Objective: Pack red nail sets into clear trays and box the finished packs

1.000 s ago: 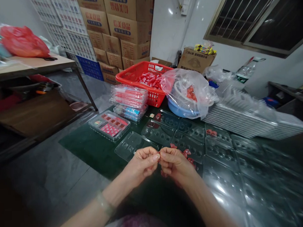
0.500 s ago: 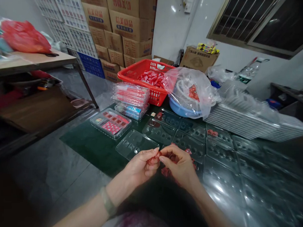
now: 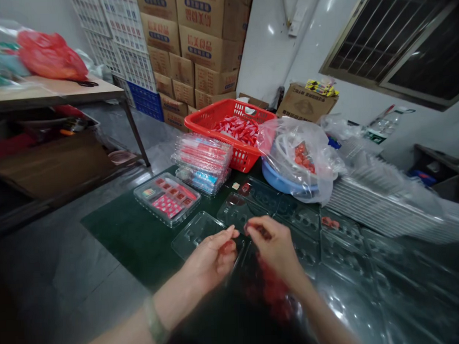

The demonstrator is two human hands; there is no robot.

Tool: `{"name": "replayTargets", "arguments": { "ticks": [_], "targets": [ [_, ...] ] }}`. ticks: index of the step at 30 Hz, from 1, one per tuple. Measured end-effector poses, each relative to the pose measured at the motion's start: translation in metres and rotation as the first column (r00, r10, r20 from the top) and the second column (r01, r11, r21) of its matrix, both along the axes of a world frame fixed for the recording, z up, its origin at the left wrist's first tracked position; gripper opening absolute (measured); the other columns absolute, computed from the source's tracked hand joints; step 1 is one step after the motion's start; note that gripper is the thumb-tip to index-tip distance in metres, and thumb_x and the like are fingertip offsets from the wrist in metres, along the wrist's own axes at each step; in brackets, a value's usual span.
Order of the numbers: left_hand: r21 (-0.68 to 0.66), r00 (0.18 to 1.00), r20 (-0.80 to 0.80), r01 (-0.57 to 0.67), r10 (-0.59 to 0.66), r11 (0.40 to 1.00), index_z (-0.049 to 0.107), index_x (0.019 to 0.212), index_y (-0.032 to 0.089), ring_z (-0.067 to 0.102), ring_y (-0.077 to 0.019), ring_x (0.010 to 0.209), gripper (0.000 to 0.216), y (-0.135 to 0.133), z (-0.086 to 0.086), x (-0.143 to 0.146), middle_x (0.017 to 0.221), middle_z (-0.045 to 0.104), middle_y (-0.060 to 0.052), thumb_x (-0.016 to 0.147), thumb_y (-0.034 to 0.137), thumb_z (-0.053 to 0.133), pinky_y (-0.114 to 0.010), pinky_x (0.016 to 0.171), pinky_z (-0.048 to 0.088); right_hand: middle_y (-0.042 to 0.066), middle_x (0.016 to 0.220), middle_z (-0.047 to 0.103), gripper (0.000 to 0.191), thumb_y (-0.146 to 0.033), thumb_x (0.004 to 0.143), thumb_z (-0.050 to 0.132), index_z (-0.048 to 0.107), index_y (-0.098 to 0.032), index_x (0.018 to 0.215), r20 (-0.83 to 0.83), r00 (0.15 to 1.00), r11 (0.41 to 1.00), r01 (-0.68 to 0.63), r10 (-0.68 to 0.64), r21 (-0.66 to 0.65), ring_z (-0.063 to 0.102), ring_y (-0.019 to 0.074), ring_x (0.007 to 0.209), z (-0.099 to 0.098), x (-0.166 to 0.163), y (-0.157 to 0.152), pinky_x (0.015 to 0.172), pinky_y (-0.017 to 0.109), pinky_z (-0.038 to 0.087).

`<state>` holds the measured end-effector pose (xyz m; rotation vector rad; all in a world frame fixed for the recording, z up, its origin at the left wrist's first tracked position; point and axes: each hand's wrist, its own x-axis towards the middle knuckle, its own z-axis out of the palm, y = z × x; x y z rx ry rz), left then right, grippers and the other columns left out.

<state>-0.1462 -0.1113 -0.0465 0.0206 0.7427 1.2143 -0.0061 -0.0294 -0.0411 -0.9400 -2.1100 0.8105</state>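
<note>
My left hand (image 3: 213, 260) is half curled above a clear plastic tray (image 3: 188, 232), with a reddish glimpse of small wrapped pieces between thumb and fingers. Just to its right, my right hand (image 3: 273, 240) pinches a small dark-red wrapped piece (image 3: 247, 227) between thumb and forefinger. The two hands are slightly apart. Beneath my right hand lies a blurred heap of red wrapped pieces (image 3: 275, 291), partly hidden by the wrist. A filled tray (image 3: 168, 198) with red pieces, a pink dotted packet and a pale square sits to the left.
Several clear trays (image 3: 341, 248) cover the right of the dark green table (image 3: 122, 231). Behind stand stacked filled packs (image 3: 202, 160), a red basket (image 3: 231, 111) of red-and-white sticks, a blue basin (image 3: 286, 177) under a plastic bag, and a tall stack of clear trays (image 3: 369, 204).
My hands have drawn apart; the right now holds a small piece away from the left. The heap below the right hand shows more. The view has tilted and shifted a little.
</note>
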Motion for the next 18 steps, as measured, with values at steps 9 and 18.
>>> {"name": "replayTargets", "arguments": {
  "ticks": [9, 18],
  "targets": [
    [-0.053, 0.996, -0.063, -0.07, 0.066, 0.996, 0.051, 0.075, 0.012, 0.038, -0.0018, 0.044, 0.027, -0.014, -0.009, -0.023, 0.059, 0.041, 0.004, 0.075, 0.035, 0.065, -0.013, 0.039, 0.02, 0.004, 0.086, 0.068, 0.022, -0.027, 0.076, 0.052, 0.069, -0.021, 0.089, 0.341, 0.904, 0.963, 0.208, -0.257, 0.173, 0.06, 0.0176, 0.074, -0.031, -0.036, 0.152, 0.065, 0.027, 0.042],
    [-0.029, 0.994, -0.008, -0.106, 0.105, 0.994, 0.044, 0.066, 0.015, 0.031, -0.0008, 0.039, 0.031, -0.011, -0.016, -0.025, 0.055, 0.04, 0.005, 0.072, 0.034, 0.067, -0.012, 0.036, 0.015, 0.003, 0.093, 0.066, 0.02, -0.028, 0.08, 0.051, 0.069, -0.025, 0.088, 0.538, 0.794, 0.944, 0.13, -0.282, 0.303, 0.059, 0.0175, 0.083, -0.036, -0.037, 0.146, 0.064, 0.026, 0.039]
  ]
}}
